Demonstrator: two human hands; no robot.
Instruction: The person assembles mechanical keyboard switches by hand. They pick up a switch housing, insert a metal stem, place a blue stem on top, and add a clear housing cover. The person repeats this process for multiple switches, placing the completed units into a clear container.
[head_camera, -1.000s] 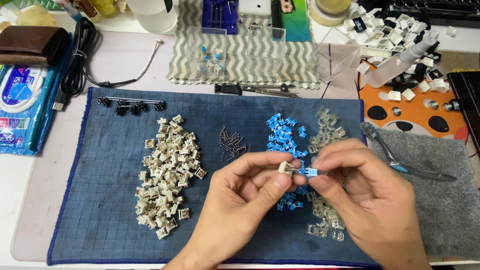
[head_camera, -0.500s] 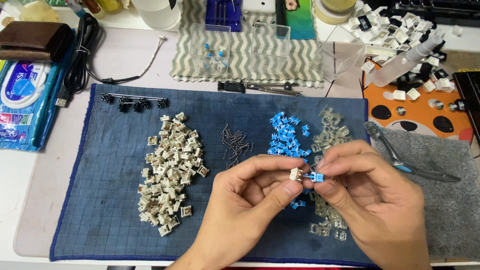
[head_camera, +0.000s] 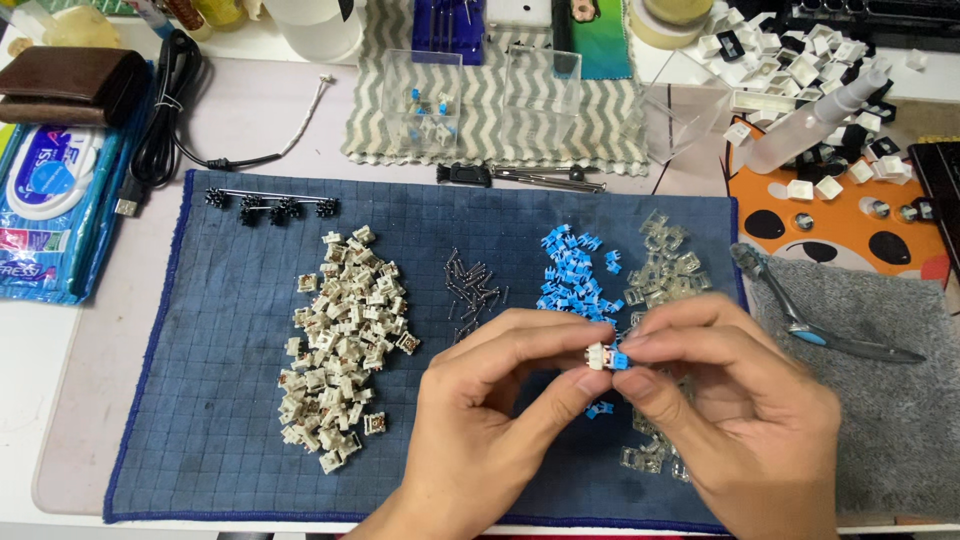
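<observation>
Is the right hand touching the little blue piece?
Touching: the head view shows the right hand pinching the small blue piece between fingertips.

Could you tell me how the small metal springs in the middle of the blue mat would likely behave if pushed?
The springs look thin and tiny, so probably very light and easily scattered. Lying sideways in a loose tangle, they would likely roll or snag together. The woven blue mat may slow them somewhat.

Single head view, looking steeply down from above the near edge of the blue mat (head_camera: 250, 470), close in, far table edge cut off at top
</observation>
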